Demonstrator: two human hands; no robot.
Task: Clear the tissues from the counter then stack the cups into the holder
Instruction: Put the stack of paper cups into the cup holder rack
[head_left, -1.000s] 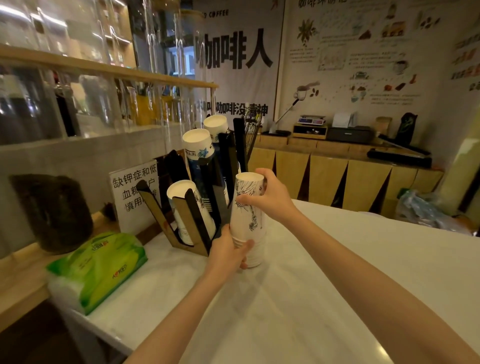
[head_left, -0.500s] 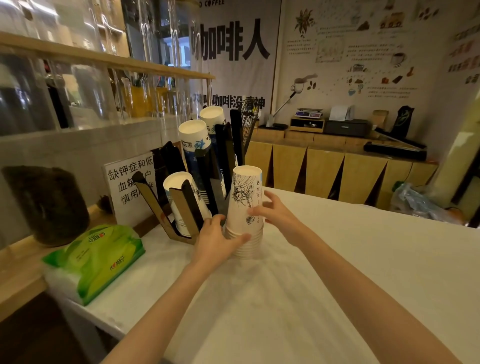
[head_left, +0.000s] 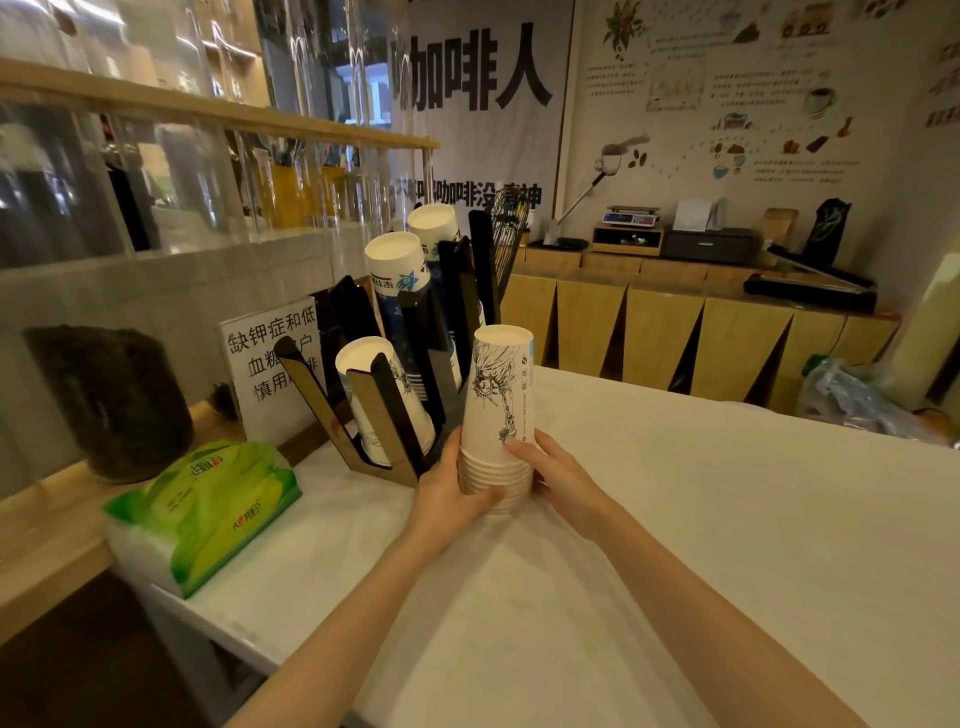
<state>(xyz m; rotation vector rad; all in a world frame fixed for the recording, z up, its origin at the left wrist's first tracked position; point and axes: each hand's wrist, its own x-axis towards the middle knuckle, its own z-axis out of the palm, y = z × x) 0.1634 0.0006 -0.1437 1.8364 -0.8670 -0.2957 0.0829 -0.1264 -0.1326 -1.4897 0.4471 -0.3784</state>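
Plainly, from the head view, a nested stack of cups (head_left: 497, 415) stands upside down on the white counter (head_left: 701, 519), smooth paper with a black line drawing down the side and several rolled rims ringed at its base; it sits just beside the cup holder (head_left: 410, 374), a rack of flat brown board and black slats leaning back at an angle; within the rack lie three further stacks, a white one (head_left: 382, 395) in the near slot, a blue-printed one (head_left: 402, 280) behind it and another (head_left: 434, 223) farther back, all bottoms outward. The left hand (head_left: 449, 493) is wrapped round the low left side of the loose stack, thumb across the rims, arm reaching straight in from below; the right hand (head_left: 563, 480) presses its fingers against the right side at the same height, wrist bent a little inward, so both hands are clamped on the stack. A glossy green tissue pack (head_left: 208, 509), soft and pillow-shaped, rests at the counter's left edge, well apart from the hands; behind it stands a white printed sign (head_left: 272, 364).
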